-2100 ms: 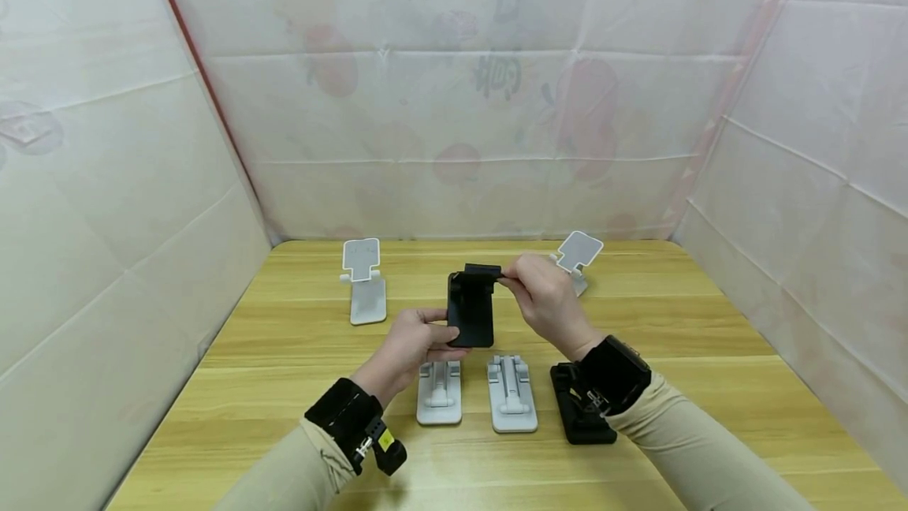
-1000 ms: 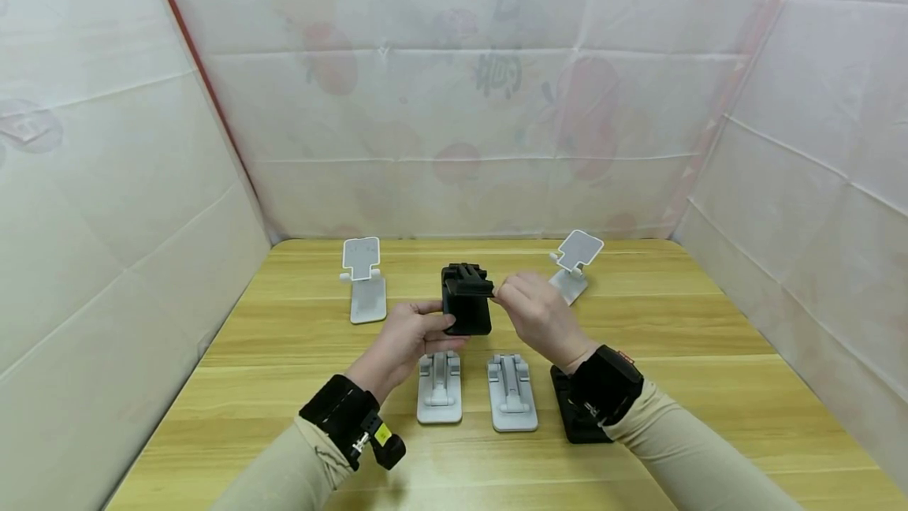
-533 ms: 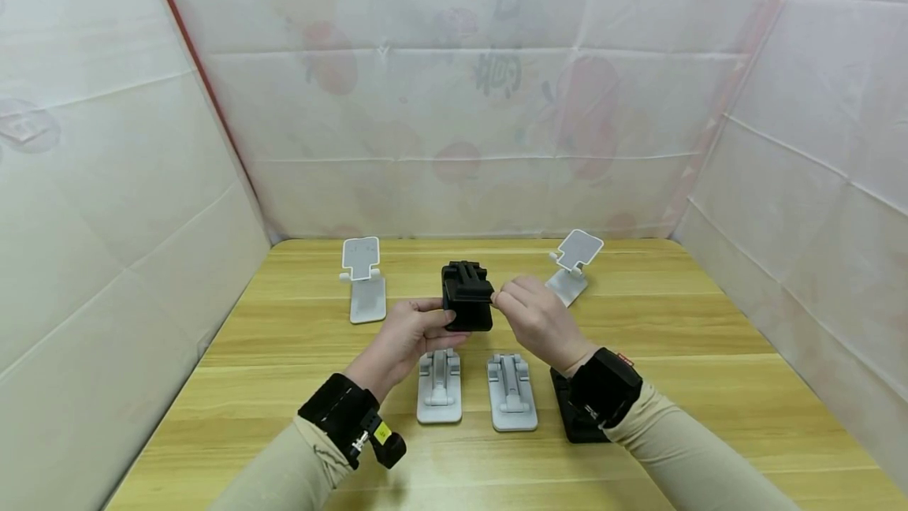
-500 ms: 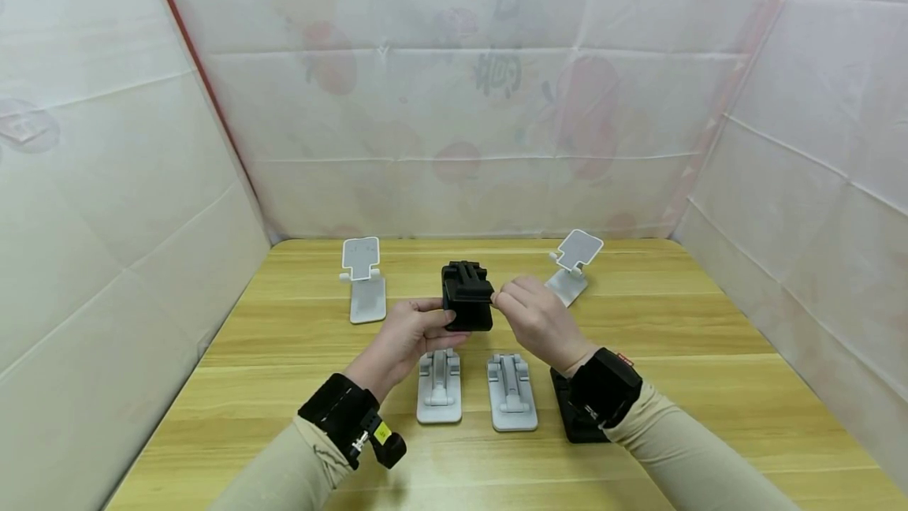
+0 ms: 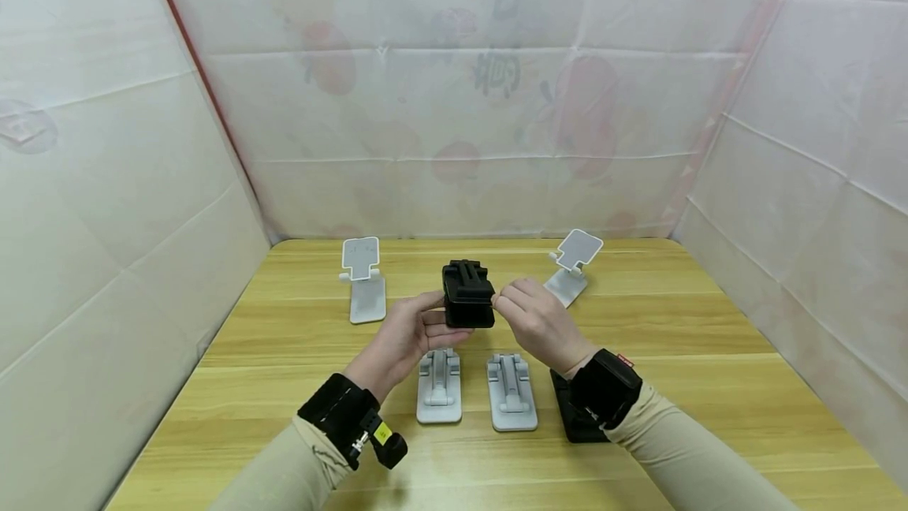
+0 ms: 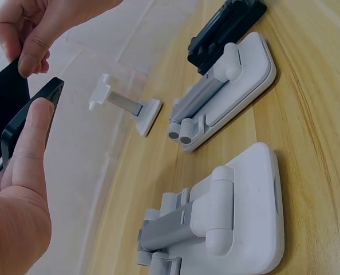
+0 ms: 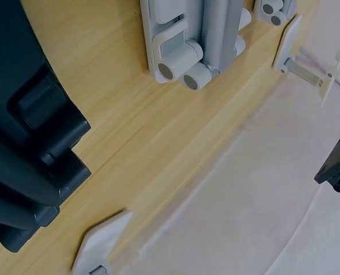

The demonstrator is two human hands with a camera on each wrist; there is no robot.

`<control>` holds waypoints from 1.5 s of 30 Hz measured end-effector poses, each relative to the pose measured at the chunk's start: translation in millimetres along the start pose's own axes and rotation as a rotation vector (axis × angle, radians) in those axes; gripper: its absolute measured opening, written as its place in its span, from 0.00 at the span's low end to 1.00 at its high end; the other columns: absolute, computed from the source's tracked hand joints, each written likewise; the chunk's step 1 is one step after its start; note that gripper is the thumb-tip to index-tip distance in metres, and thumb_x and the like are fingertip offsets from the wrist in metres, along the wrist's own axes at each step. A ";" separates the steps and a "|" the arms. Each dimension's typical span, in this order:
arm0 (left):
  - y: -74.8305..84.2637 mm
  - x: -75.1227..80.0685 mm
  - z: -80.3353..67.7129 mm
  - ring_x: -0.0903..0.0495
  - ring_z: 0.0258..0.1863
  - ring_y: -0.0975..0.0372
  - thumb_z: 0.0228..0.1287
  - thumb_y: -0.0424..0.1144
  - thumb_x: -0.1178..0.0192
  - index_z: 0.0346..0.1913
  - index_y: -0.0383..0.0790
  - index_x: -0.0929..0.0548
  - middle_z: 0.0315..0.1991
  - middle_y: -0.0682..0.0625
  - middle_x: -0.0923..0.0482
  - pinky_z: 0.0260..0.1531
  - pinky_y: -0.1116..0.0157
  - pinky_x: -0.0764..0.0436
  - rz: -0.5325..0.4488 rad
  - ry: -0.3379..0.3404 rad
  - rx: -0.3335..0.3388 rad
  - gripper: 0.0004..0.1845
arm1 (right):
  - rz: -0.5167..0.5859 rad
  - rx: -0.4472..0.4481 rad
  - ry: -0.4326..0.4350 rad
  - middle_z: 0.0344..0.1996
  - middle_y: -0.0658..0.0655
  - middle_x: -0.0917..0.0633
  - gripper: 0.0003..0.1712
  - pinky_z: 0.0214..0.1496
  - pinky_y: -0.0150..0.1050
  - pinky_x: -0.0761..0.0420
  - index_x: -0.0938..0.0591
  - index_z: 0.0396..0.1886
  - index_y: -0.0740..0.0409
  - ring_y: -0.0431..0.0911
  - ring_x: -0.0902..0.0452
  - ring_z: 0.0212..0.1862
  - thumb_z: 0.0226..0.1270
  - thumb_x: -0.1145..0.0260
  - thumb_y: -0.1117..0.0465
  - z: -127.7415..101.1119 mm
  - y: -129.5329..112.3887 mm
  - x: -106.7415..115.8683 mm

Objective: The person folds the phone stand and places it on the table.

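A black folding phone stand (image 5: 468, 296) is up off the table at the middle of the head view. My left hand (image 5: 409, 335) holds its base from the left, with fingers reaching underneath. From the other side my right hand (image 5: 537, 322) pinches the edge of its top plate between thumb and finger, as the left wrist view shows on the plate (image 6: 8, 103). The plate lies folded low over the base, a gap between them. Only part of this stand (image 7: 337, 160) shows in the right wrist view, where the right hand is out of sight.
Two folded white phone stands (image 5: 439, 389) (image 5: 512, 394) lie on the wooden table (image 5: 284, 432) below my hands. A folded black stand (image 5: 573, 412) is partly behind my right wrist. Two unfolded white stands (image 5: 366, 302) (image 5: 567, 286) stand farther back, left and right. Pale cloth walls surround the table.
The black stand's top plate has swung down toward its base, my right hand lowering with it. My left thumb has shifted off the front of the base toward the back.
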State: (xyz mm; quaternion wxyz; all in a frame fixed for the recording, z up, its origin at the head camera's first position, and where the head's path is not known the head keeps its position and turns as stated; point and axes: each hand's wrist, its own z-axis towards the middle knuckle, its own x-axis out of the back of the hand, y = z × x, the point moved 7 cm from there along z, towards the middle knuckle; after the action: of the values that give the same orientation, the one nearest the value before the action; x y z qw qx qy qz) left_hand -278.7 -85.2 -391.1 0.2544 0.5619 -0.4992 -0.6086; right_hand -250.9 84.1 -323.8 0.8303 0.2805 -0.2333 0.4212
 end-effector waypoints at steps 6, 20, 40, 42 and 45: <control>1.6 -1.0 -0.5 0.10 0.41 0.52 0.75 0.49 0.39 0.67 0.26 0.27 0.46 0.36 0.12 0.51 0.55 0.12 -0.035 -0.004 0.001 0.31 | -0.014 0.006 -0.021 0.30 0.54 0.19 0.11 0.40 0.40 0.17 0.18 0.35 0.63 0.48 0.21 0.36 0.70 0.45 0.77 -0.7 -0.9 -1.7; 2.8 -0.8 -0.5 0.10 0.42 0.52 0.78 0.42 0.43 0.68 0.24 0.28 0.50 0.33 0.14 0.52 0.57 0.12 -0.039 -0.003 0.009 0.27 | -0.005 0.044 -0.001 0.29 0.53 0.19 0.13 0.37 0.39 0.18 0.18 0.34 0.63 0.47 0.22 0.35 0.77 0.48 0.72 -3.8 -2.8 -4.8; -0.6 2.4 -0.1 0.10 0.43 0.50 0.77 0.39 0.44 0.65 0.26 0.25 0.50 0.32 0.15 0.53 0.56 0.13 0.003 0.014 0.009 0.23 | 0.486 -0.422 -0.041 0.30 0.48 0.18 0.06 0.33 0.33 0.22 0.17 0.39 0.57 0.38 0.27 0.32 0.69 0.33 0.72 -12.4 22.1 -9.3; -0.8 2.6 -0.5 0.10 0.43 0.50 0.77 0.39 0.44 0.66 0.26 0.26 0.50 0.32 0.15 0.53 0.56 0.13 0.008 0.013 0.009 0.23 | 0.569 -0.552 -0.082 0.30 0.48 0.18 0.05 0.33 0.34 0.24 0.17 0.40 0.55 0.38 0.27 0.32 0.72 0.34 0.69 -15.5 26.7 -13.4; -0.9 2.7 -0.5 0.10 0.44 0.50 0.77 0.39 0.45 0.66 0.26 0.26 0.51 0.33 0.15 0.53 0.56 0.13 0.008 0.009 0.008 0.23 | 0.714 -0.768 -0.162 0.31 0.51 0.18 0.02 0.35 0.35 0.24 0.18 0.41 0.52 0.42 0.27 0.32 0.77 0.36 0.61 -23.2 32.8 -21.5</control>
State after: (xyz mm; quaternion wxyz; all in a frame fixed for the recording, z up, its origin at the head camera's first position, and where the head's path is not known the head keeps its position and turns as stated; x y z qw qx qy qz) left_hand -278.7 -87.4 -393.0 0.2569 0.5634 -0.5029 -0.6030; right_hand -286.1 103.3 -345.4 0.6574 -0.1092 -0.5153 0.5388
